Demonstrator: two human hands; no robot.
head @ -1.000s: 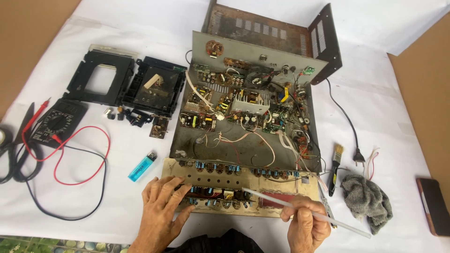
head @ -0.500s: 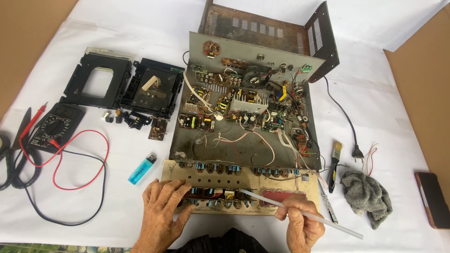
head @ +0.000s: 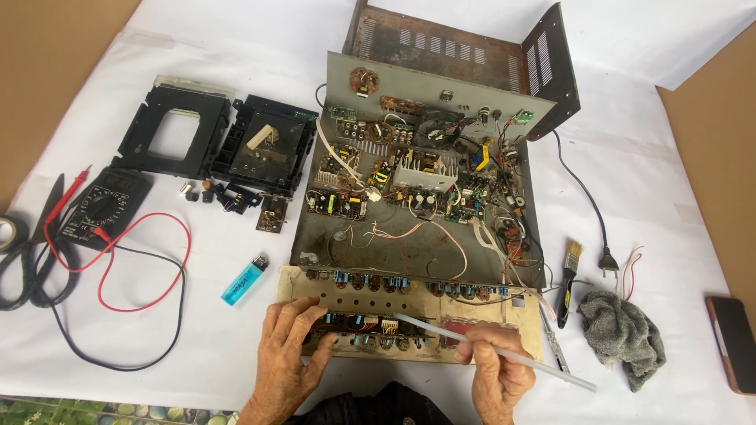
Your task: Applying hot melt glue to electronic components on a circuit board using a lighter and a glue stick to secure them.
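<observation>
An opened electronic chassis (head: 409, 236) full of circuit boards and wires lies on a white cloth. Its beige front panel (head: 409, 295), folded down toward me, shows a row of blue components. My left hand (head: 287, 346) rests flat on the panel's near left part, fingers spread. My right hand (head: 492, 370) grips a thin white rod (head: 472, 342) whose tip points left at the components on the panel's near edge.
A black multimeter (head: 98, 208) with red and black leads, scissors (head: 31, 244) and a tape roll lie at left. Black drive frames (head: 220, 142) sit behind. A blue lighter (head: 244, 279), a brush (head: 568, 275), grey rag (head: 622, 334), plug cable (head: 606, 256) and phone (head: 732, 342) lie around.
My right hand with the rod has shifted slightly; the rod's tip has moved left along the panel's near edge. My left hand stays on the panel.
</observation>
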